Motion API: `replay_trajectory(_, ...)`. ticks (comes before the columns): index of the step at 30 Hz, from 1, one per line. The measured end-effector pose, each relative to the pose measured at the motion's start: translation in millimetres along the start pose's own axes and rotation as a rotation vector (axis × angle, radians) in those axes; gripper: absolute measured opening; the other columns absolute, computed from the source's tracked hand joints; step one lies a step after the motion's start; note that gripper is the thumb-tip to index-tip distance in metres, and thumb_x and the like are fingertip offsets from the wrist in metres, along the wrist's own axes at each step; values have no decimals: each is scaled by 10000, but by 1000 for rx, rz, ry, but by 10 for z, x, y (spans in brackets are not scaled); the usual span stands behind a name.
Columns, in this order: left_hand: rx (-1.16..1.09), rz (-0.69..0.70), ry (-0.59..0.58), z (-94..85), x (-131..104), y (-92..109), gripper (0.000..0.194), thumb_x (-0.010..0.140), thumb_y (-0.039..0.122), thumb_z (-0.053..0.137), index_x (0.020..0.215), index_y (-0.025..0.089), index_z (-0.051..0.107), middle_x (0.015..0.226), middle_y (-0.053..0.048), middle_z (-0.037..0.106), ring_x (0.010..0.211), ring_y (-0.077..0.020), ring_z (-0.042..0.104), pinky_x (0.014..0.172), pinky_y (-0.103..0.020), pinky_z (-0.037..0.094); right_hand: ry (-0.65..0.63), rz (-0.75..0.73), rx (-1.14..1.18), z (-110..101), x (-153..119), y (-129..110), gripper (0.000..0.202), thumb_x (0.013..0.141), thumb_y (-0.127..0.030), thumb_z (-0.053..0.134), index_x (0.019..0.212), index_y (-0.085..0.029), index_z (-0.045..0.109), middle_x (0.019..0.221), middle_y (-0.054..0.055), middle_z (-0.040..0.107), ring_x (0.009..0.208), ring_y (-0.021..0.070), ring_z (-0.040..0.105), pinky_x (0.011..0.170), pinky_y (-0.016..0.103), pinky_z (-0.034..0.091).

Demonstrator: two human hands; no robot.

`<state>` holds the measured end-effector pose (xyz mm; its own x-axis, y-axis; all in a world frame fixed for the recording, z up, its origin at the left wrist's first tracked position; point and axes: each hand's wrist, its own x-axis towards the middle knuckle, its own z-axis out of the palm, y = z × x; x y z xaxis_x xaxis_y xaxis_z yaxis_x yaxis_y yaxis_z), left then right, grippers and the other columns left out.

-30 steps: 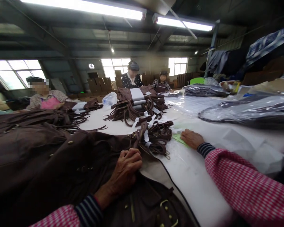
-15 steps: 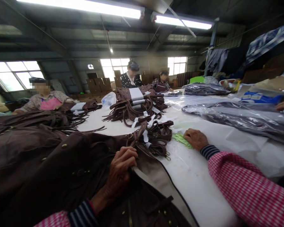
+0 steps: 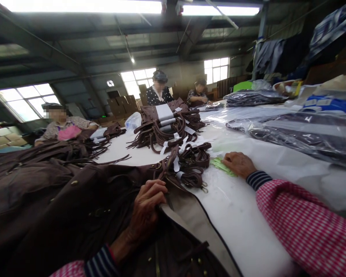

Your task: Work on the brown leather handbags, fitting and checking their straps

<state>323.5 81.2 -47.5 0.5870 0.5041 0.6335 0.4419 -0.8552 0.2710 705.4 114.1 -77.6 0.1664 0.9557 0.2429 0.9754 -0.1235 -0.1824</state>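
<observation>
My left hand (image 3: 147,206) is closed on the upper edge of a dark brown bag (image 3: 109,227), whose zippered mouth gapes and shows a beige lining (image 3: 187,207). Past the fingertips lie bundled brown straps (image 3: 192,179) with metal clips and white paper wraps, close to the bag's far corner. Out to the right, my right hand (image 3: 240,164) rests on the table with its fingers curled over a light green cloth (image 3: 223,166). Part of the cloth is hidden under the hand.
Stacked brown bags (image 3: 164,119) with white wraps stand mid-table; more brown bags (image 3: 54,148) lie left. Plastic-wrapped items (image 3: 302,129) cover the right side of the white table (image 3: 233,219). Three people (image 3: 158,92) are across the table and at the left.
The view has tilted slightly. Another person's hand at the far right edge has gone out of view. My hands keep nearly the same places on the bag and the cloth.
</observation>
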Motion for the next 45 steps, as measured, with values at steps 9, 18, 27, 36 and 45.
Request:
replay_trajectory(9,-8,-13,20,-8,-7,16,277,891,110,429,714,195,624,1047,-72,700,1146,-256,529,942,-435,484,84,-28,-131,11,-59,37,322,990,-291,403,900,-180,691,970,98,698,867,221,649,698,306,394)
replay_trajectory(18,-90,-88,4,-9,54,48,193,765,90,467,661,191,595,1129,-64,695,1177,-259,492,1010,-455,459,198,-98,673,-362,-364,-515,206,853,-321,560,777,-181,692,685,41,683,626,180,635,610,285,459)
replay_trajectory(27,18,-6,-243,-325,290,-6,227,705,48,448,681,199,615,923,-60,698,1159,-259,514,964,-429,447,-557,-96,1191,-134,-637,-1816,56,732,-109,574,739,-158,599,546,-29,612,466,136,641,417,179,386)
replay_trajectory(36,136,244,-752,-362,446,730,222,987,381,521,930,221,664,920,-23,694,978,-192,604,1087,-395,315,-128,-124,761,73,-715,-1868,90,884,-149,532,834,-179,601,777,43,670,736,173,616,657,263,367)
replay_trajectory(45,631,-180,-918,-622,589,339,447,998,460,465,683,184,622,617,-19,571,579,-167,540,561,-294,268,-135,-160,639,76,-697,-1824,111,970,-202,449,1024,-208,545,824,49,700,734,195,644,631,285,280)
